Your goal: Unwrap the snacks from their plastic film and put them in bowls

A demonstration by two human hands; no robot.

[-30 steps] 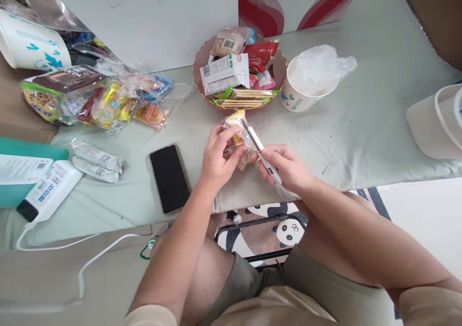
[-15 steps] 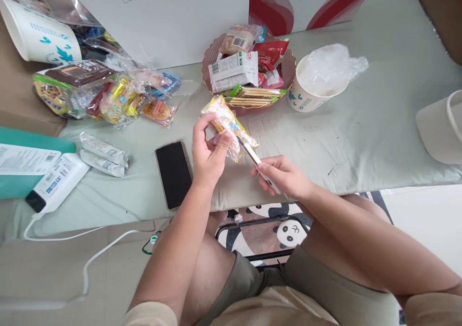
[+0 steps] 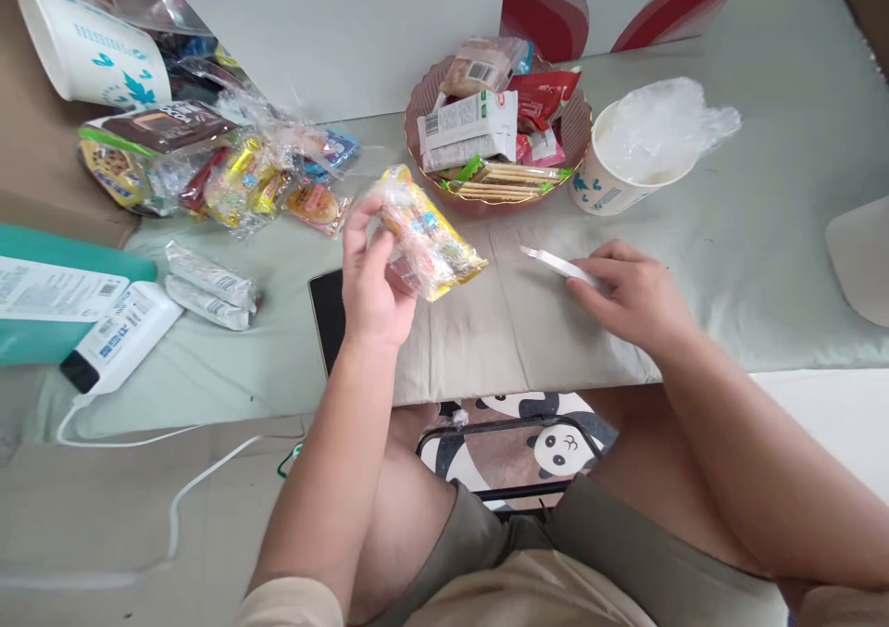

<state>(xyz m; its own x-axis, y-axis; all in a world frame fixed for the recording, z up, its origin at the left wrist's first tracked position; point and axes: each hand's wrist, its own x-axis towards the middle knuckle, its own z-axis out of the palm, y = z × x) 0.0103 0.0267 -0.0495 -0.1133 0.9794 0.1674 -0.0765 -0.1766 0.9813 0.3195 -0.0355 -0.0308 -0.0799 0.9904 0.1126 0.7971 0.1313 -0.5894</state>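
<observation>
My left hand (image 3: 379,280) is closed on a clear plastic packet of yellow-wrapped snacks (image 3: 434,238), held tilted above the cloth. Part of the packet is hidden behind my fingers. To the right, my right hand (image 3: 632,294) is closed around a slim white utility knife (image 3: 559,264), low over the cloth, with its tip pointing left toward the packet but apart from it. A black phone (image 3: 326,317) lies partly covered by my left hand and wrist. Just behind the packet stands a gold-rimmed bowl (image 3: 415,141) filled with wrapped snacks.
A paper cup with a plastic bag (image 3: 604,182) stands right of the bowl. On the left are piled snack packets (image 3: 229,182), a tipped paper cup (image 3: 90,43), silver sachets (image 3: 212,289), a green bottle (image 3: 62,303) and a white device with a cable (image 3: 118,335). Boxes stand behind.
The knife has come away from the packet as my right hand moved right. My left hand has shifted slightly left with the packet, now covering part of the phone.
</observation>
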